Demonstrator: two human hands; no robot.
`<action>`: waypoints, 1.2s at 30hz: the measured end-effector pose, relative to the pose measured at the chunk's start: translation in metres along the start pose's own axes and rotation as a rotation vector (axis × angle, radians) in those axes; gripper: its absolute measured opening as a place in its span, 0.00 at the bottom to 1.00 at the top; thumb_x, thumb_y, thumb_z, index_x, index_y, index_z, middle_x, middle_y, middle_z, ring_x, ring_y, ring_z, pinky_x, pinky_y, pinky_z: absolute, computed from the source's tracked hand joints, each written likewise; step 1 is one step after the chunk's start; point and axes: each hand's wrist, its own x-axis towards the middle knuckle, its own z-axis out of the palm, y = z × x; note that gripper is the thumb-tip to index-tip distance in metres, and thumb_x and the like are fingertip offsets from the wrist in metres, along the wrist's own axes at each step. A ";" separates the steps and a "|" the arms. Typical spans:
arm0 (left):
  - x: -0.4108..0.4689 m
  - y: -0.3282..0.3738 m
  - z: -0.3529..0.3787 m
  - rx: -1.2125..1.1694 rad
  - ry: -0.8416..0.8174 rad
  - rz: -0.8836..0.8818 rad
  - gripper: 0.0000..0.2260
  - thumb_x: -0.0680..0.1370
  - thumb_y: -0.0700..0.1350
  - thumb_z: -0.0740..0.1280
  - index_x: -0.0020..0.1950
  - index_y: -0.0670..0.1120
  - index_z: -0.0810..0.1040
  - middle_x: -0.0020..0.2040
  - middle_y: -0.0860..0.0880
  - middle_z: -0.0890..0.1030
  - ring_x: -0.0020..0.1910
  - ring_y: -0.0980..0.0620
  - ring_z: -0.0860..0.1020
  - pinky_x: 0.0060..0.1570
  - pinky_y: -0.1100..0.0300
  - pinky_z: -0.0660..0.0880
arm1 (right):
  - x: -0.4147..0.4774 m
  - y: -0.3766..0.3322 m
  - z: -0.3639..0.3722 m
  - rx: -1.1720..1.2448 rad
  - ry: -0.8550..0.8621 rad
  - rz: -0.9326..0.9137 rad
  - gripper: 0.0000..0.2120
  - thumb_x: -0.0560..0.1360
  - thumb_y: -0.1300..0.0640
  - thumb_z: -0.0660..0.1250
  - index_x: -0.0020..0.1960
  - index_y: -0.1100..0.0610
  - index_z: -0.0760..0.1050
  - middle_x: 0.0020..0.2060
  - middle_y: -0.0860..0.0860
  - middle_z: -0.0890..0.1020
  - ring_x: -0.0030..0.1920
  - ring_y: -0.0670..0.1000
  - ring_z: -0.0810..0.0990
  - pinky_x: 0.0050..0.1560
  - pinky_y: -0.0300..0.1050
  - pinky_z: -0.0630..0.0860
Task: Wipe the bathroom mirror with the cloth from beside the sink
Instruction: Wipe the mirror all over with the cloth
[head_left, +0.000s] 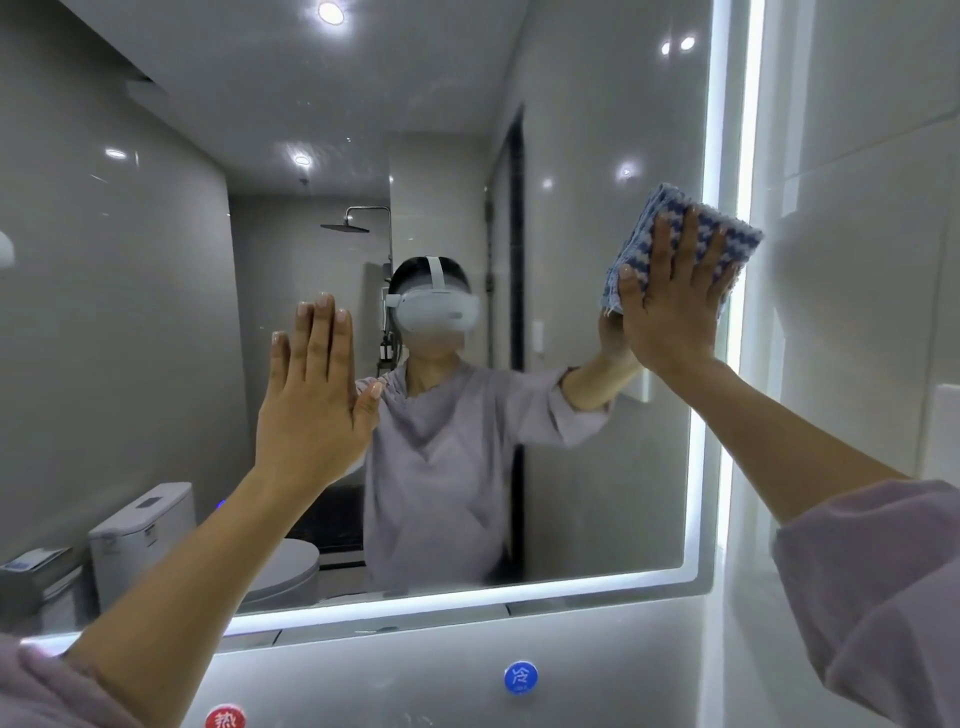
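The right hand (675, 301) pressed the cloth (685, 244) flat, fingers spread, at the mirror (156, 312)'s right edge; the left hand (311, 395) was open, empty. Overlapping strokes leftward with even pressure seemed best.

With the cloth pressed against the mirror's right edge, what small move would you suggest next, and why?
Probably sweep the right hand leftward, keeping the cloth flat: it sits at the lit right edge of the mirror, so the unwiped glass likely lies left.

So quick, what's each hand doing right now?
Left hand: open and flat, fingers straight, holding nothing.
Right hand: open and flat, pressing the blue-and-white cloth against the mirror near its lit right edge.
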 end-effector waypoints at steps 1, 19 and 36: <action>0.000 0.001 0.000 -0.003 0.000 -0.002 0.34 0.78 0.58 0.45 0.77 0.37 0.44 0.78 0.41 0.42 0.77 0.43 0.42 0.76 0.45 0.44 | 0.000 -0.002 0.000 0.002 0.003 0.004 0.31 0.79 0.41 0.42 0.79 0.53 0.44 0.78 0.56 0.46 0.77 0.63 0.41 0.73 0.61 0.36; 0.000 -0.003 0.003 0.011 0.000 -0.002 0.33 0.79 0.55 0.49 0.77 0.39 0.42 0.78 0.41 0.41 0.77 0.44 0.41 0.76 0.46 0.42 | -0.018 -0.187 0.009 -0.053 -0.003 -0.484 0.32 0.80 0.38 0.44 0.79 0.51 0.43 0.78 0.55 0.45 0.77 0.62 0.41 0.73 0.61 0.34; 0.002 -0.007 0.006 0.017 0.026 0.020 0.33 0.79 0.57 0.47 0.77 0.40 0.43 0.78 0.43 0.42 0.77 0.45 0.41 0.76 0.47 0.42 | 0.041 -0.153 -0.009 -0.147 0.010 -0.599 0.32 0.79 0.34 0.43 0.78 0.47 0.43 0.79 0.50 0.46 0.77 0.59 0.43 0.75 0.61 0.41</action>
